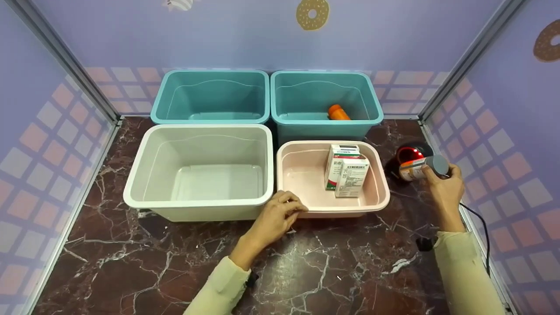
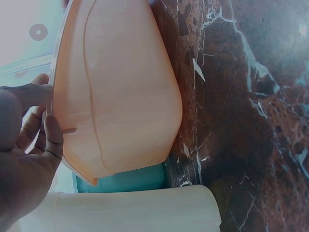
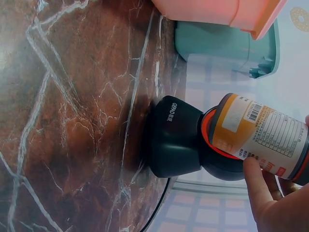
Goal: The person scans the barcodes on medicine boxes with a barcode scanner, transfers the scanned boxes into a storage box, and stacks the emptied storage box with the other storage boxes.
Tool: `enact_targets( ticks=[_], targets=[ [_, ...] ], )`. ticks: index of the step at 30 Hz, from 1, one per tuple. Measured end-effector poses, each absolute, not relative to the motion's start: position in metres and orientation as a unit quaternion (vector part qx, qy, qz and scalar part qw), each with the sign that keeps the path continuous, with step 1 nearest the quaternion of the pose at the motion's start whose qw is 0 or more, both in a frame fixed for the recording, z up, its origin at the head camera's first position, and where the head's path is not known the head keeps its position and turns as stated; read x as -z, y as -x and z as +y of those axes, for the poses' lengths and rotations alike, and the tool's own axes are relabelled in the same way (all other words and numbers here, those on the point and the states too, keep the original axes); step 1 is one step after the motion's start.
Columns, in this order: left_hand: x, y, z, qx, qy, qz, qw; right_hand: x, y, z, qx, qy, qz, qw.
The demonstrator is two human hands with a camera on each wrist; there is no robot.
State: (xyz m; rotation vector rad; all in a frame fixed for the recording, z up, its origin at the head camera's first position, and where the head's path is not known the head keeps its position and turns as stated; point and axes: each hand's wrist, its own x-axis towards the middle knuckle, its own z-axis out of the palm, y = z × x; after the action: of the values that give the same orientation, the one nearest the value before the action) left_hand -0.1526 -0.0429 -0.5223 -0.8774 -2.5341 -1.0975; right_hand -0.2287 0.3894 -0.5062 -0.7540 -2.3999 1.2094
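Note:
My right hand (image 1: 447,188) grips a supplement bottle (image 1: 411,170) with a grey lid and an orange and white label. The bottle is tilted on its side, close to a black barcode scanner (image 1: 399,173) glowing red. In the right wrist view, the label's printed barcode shows on the bottle (image 3: 260,133), beside the scanner's head (image 3: 176,140). My left hand (image 1: 275,216) pinches the front left rim of the pink bin (image 1: 380,197); the left wrist view shows fingers and thumb on either side of that rim. Two medicine boxes, one in front (image 1: 352,178) and one behind (image 1: 334,164), stand in the pink bin.
A large white bin (image 1: 210,204) stands left of the pink one. Behind are two teal bins, left (image 1: 210,121) and right (image 1: 328,123); the right one contains an orange bottle (image 1: 337,112). The scanner's cable (image 1: 484,227) runs along the right wall.

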Motion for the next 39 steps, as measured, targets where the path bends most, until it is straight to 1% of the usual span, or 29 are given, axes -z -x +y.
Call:
enact_targets(
  ticks=[11, 20, 26, 39],
  targets=[
    [0.5233, 0.1526, -0.0429, 0.376, 0.296, -0.871, 0.114, 0.5025, 0.2292, 0.3891, -0.442, 0.267, -0.832, 0.201],
    [0.524, 0.1524, -0.0428, 0.374, 0.293, -0.873, 0.11, 0.501, 0.2304, 0.3871, -0.457, 0.275, -0.819, 0.212],
    [0.5245, 0.153, -0.0428, 0.373, 0.295, -0.872, 0.118, 0.4993, 0.2313, 0.3852, -0.47, 0.276, -0.808, 0.226],
    [0.5232, 0.1529, -0.0426, 0.376, 0.292, -0.872, 0.116, 0.5021, 0.2316, 0.3839, -0.472, 0.275, -0.806, 0.226]
  ],
)
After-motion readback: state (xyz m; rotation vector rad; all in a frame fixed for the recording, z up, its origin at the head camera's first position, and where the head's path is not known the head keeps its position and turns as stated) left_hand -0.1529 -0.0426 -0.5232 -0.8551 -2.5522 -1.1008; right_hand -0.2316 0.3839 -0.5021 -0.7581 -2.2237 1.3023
